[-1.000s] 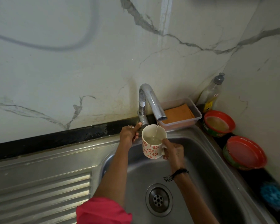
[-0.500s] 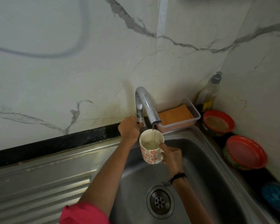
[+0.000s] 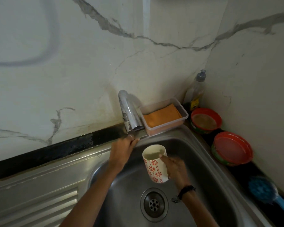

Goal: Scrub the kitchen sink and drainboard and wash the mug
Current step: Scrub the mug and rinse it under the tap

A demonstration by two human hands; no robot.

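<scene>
left hand (image 3: 124,147): at the base of the tap (image 3: 129,112), fingers curled round the tap handle at the back rim of the sink
right hand (image 3: 175,167): grips the mug (image 3: 154,163) from its right side, thumb on the rim; black band on the wrist
mug: white with red flower print, held over the sink bowl (image 3: 195,161), tilted a bit, some cloudy water inside; below and just in front of the spout, not under it
water: none visible at the spout
drain (image 3: 154,204): directly below the mug, in the bowl floor
drainboard (image 3: 39,194): ribbed steel, left of the bowl
plastic tub (image 3: 179,118): clear, on the back ledge right of the tap, orange cloth (image 3: 161,117) in it
soap bottle (image 3: 195,92): upright in the wall corner
red bowls: one (image 3: 206,120) just in front of the bottle, second (image 3: 232,148) nearer along the right ledge
blue brush (image 3: 264,192): on the right ledge, nearest the camera, blurred
</scene>
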